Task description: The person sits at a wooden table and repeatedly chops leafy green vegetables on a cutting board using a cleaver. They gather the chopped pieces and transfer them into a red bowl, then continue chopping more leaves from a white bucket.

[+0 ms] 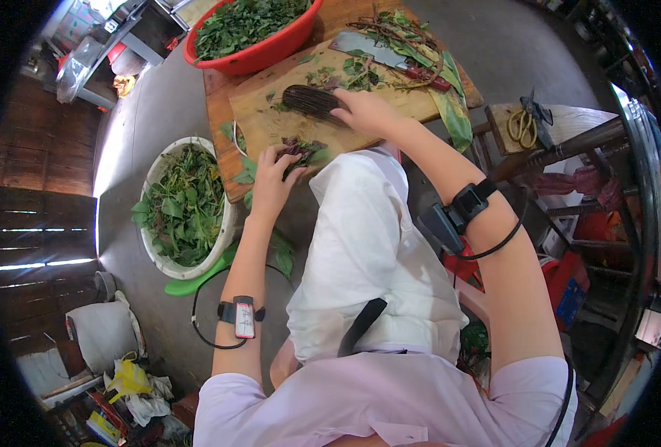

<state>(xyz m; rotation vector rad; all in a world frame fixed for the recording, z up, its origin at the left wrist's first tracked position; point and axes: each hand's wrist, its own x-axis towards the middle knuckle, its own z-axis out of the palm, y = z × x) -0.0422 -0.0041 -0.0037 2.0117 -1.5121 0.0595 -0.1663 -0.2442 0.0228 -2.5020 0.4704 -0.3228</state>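
Observation:
My right hand [368, 113] grips the end of a dark bristle brush [310, 103], which lies flat against the wooden cutting board [272, 125]. At the board's near left edge, the fingers of my left hand [273, 180] close around a clump of purple-green leaf scraps [307, 150]. Part of the clump is hidden behind the fingers. Beyond the brush, chopped leaf bits [358, 75] are scattered on the board. A cleaver [371, 50] with a red handle rests at the far right, beside a pile of stems and leaves [406, 33].
A red basin [246, 67] of chopped greens stands on the table's far left. Below it on the floor is a white tub [150, 246] of leafy stems, by a green plastic object [188, 286]. Yellow-handled scissors [522, 128] lie on a wooden stool [501, 131] at right.

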